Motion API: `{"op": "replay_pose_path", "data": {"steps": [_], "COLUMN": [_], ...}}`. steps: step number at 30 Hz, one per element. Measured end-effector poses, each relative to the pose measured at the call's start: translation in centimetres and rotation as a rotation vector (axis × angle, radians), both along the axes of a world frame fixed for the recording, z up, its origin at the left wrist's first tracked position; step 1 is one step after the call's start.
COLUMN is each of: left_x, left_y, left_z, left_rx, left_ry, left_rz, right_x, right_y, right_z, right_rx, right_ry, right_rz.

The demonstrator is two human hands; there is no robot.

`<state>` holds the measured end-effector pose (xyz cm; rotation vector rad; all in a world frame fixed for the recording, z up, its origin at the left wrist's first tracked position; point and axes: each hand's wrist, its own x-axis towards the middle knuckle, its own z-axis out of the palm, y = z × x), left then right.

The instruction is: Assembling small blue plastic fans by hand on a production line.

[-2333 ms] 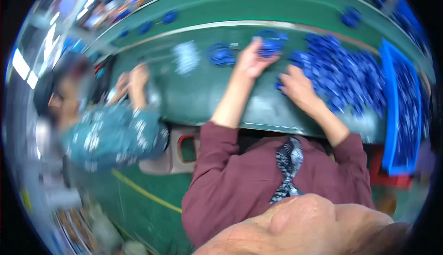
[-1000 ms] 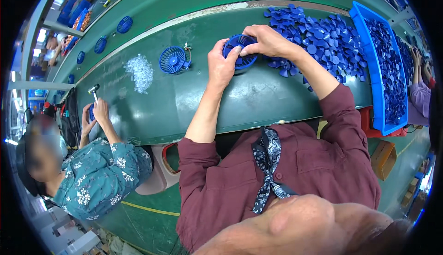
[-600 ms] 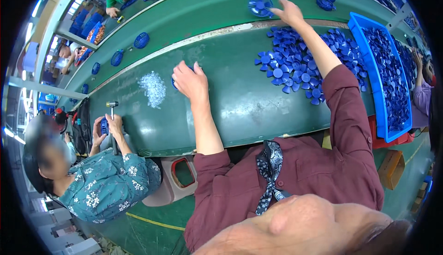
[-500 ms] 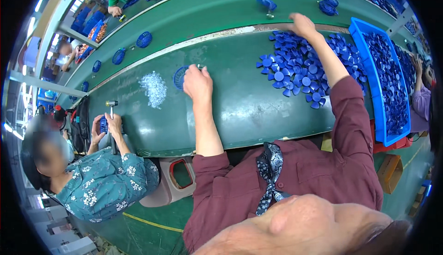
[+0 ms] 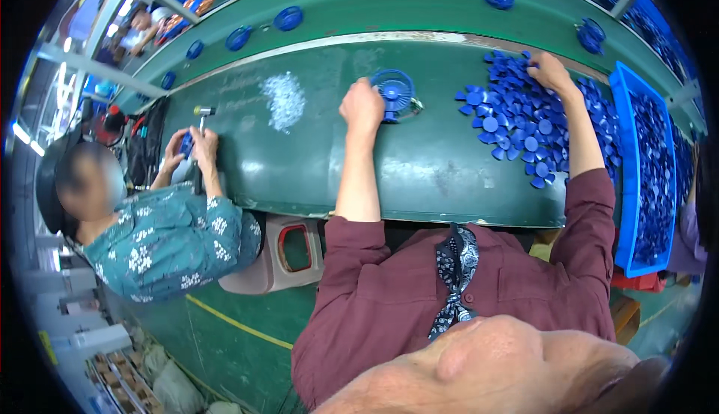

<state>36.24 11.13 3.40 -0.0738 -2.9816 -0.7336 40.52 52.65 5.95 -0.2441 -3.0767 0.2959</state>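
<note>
My left hand (image 5: 363,105) is closed on the left edge of a small round blue plastic fan housing (image 5: 393,88) with a ribbed grille. A short wire and a small metallic part hang at the housing's right side, over the green tabletop. My right hand (image 5: 550,73) is at the far edge of a heap of blue fan blades (image 5: 517,126). Its fingers are bent down among the blades, and what they pinch is hidden.
A blue crate (image 5: 630,189) full of blades stands at the right. Clear small pieces (image 5: 283,101) lie in a pile to the left. Beyond the table, a green belt (image 5: 419,17) carries more housings. At far left, a co-worker holds a blue part and a hammer (image 5: 202,111).
The view has shifted left, so the table appears further right. My right hand has come back from the belt's edge to the blades. The blue housing now shows more fully beside my left hand.
</note>
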Motion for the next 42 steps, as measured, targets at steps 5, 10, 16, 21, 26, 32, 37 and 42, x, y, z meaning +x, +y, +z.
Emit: {"op": "replay_pose_path", "data": {"steps": [5, 10, 16, 21, 26, 32, 37, 42], "left_x": [-0.4, 0.9, 1.1, 2.5, 3.8, 4.3, 3.7, 3.4], "left_y": [0.7, 2.1, 3.2, 3.4, 4.5, 4.8, 4.9, 4.7], "left_z": [-1.9, -0.3, -0.6, 0.3, 0.5, -0.4, -1.0, -1.0], "left_rx": [0.4, 1.364, 1.658, 1.598, 1.588, 1.572, 1.495, 1.541], "left_ry": [0.124, -0.501, -0.644, -0.618, -0.667, -0.624, -0.512, -0.539], "left_rz": [-0.062, -0.062, -0.13, -0.222, -0.318, -0.351, -0.319, -0.299], "right_x": [0.1, 0.8, 2.4, 4.6, 5.0, 3.9, 3.5, 3.6], "right_y": [-0.1, -0.1, -2.9, -13.0, -20.5, -22.5, -22.5, -22.6], "right_z": [-0.7, -1.0, -0.5, 3.3, 3.1, 1.9, 0.7, 0.4], "right_rx": [-0.037, -0.084, -0.2, -0.554, -0.167, -0.112, -0.15, -0.17], "right_ry": [0.047, 0.083, 0.292, 0.411, 0.434, 0.429, 0.553, 0.635], "right_rz": [0.084, 0.012, -0.035, 0.22, 0.491, 0.44, 0.469, 0.457]}}
